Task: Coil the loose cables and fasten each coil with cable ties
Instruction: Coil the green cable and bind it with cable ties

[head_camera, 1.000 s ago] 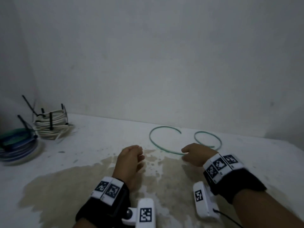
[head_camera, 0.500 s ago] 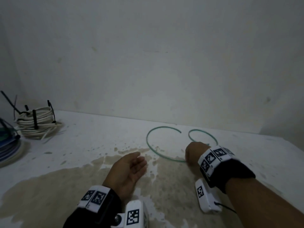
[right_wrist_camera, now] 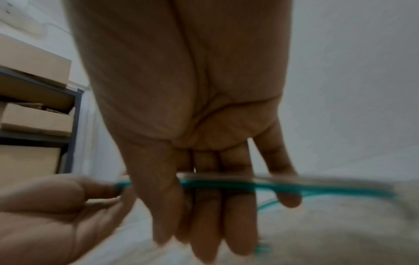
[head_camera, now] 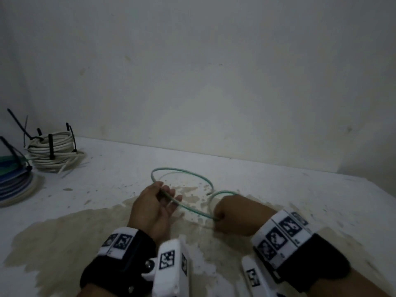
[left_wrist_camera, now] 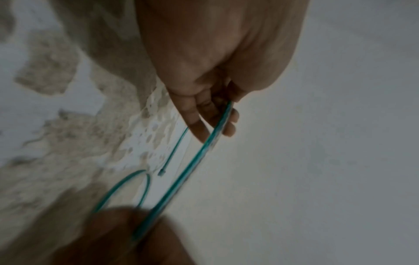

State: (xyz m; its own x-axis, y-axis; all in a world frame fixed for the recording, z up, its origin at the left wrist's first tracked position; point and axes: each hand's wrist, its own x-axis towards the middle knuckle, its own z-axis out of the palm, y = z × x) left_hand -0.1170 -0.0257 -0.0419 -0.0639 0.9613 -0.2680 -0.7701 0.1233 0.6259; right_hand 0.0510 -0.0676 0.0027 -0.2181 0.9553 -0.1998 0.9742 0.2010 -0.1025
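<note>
A thin green cable [head_camera: 192, 175] curves in loose loops just above the stained white table [head_camera: 289, 189]. My left hand [head_camera: 159, 200] holds it with the thumb over the strand and the fingers under it; in the left wrist view the green cable [left_wrist_camera: 192, 165] runs across those fingers [left_wrist_camera: 204, 114]. My right hand [head_camera: 229, 213] grips the same strand a short way to the right. Seen from the right wrist, the green cable [right_wrist_camera: 317, 190] passes between that hand's thumb and its fingers [right_wrist_camera: 238, 215]. One free end of the cable [left_wrist_camera: 161, 173] hangs between the hands.
A white cable coil [head_camera: 51, 151] bound with black ties [head_camera: 50, 146] sits at the far left by the wall. A stack of blue and green coils [head_camera: 15, 181] lies at the left edge. A shelf with cardboard boxes [right_wrist_camera: 34, 114] shows in the right wrist view.
Both hands were empty near the cable lying on the table. The right hand took hold of it, then the left hand moved forward and gripped it; the cable is now lifted.
</note>
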